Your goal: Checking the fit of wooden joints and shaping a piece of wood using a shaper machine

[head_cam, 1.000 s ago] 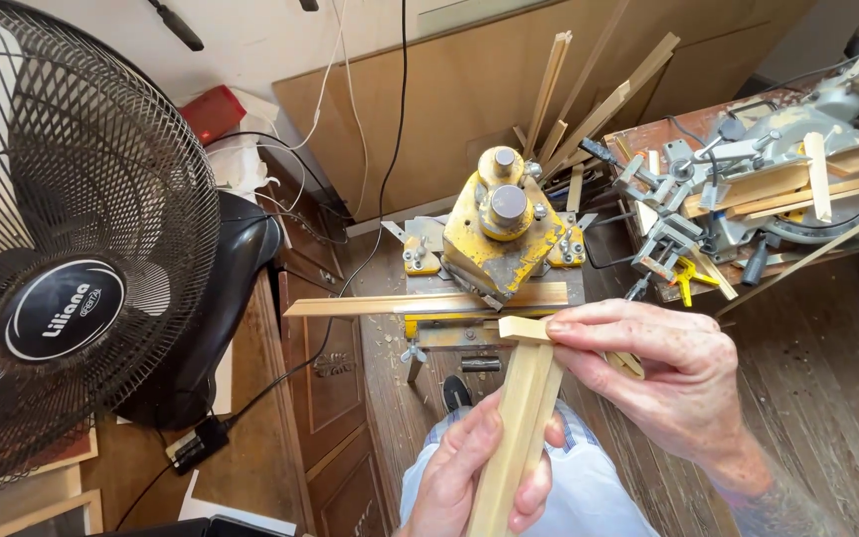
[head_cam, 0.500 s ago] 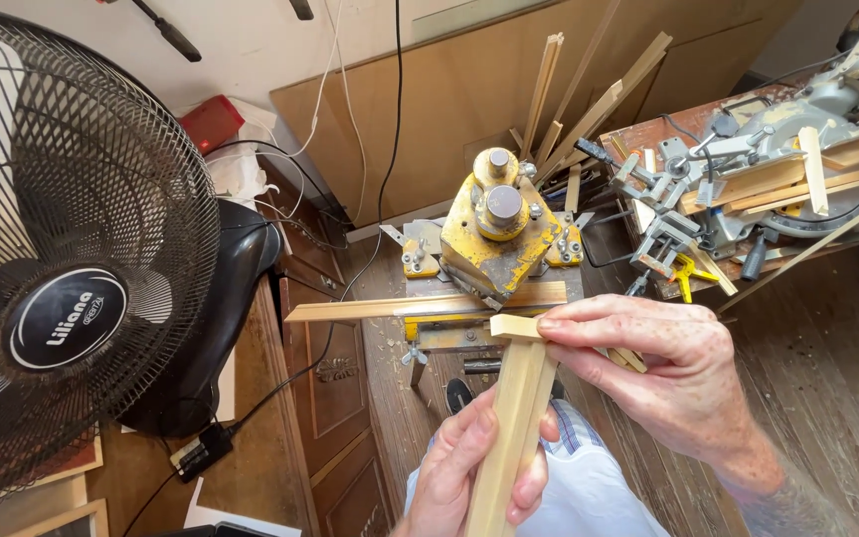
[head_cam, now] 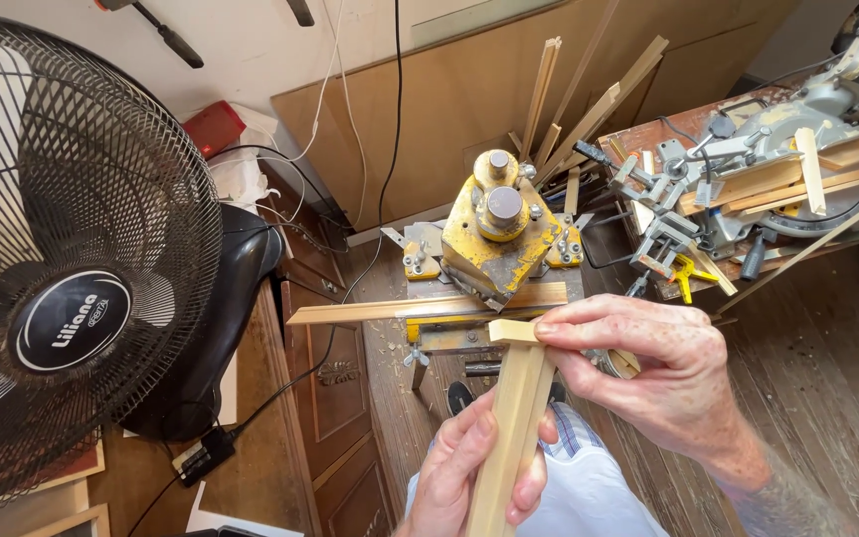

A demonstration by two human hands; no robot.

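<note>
- At the bottom centre of the view, the left hand (head_cam: 469, 472) is wrapping its fingers closed around a pale wooden moulding strip (head_cam: 509, 438), holding it upright and tilted slightly.
- At the strip's top end, the right hand (head_cam: 658, 383) is pinching shut on it, with the thumb pressing beside the mitred tip.
- Just behind that tip, a second wooden strip (head_cam: 420, 306) is lying crosswise under the head of a yellow frame-joining machine (head_cam: 497, 234).
- To the right, a miter saw (head_cam: 797, 159) is sitting on a cluttered bench among wood offcuts.
- To the left, a black standing fan (head_cam: 67, 308) is filling the edge of the view, well apart from both hands.
- Behind the machine, loose wood sticks (head_cam: 589, 99) are leaning against a brown panel.
</note>
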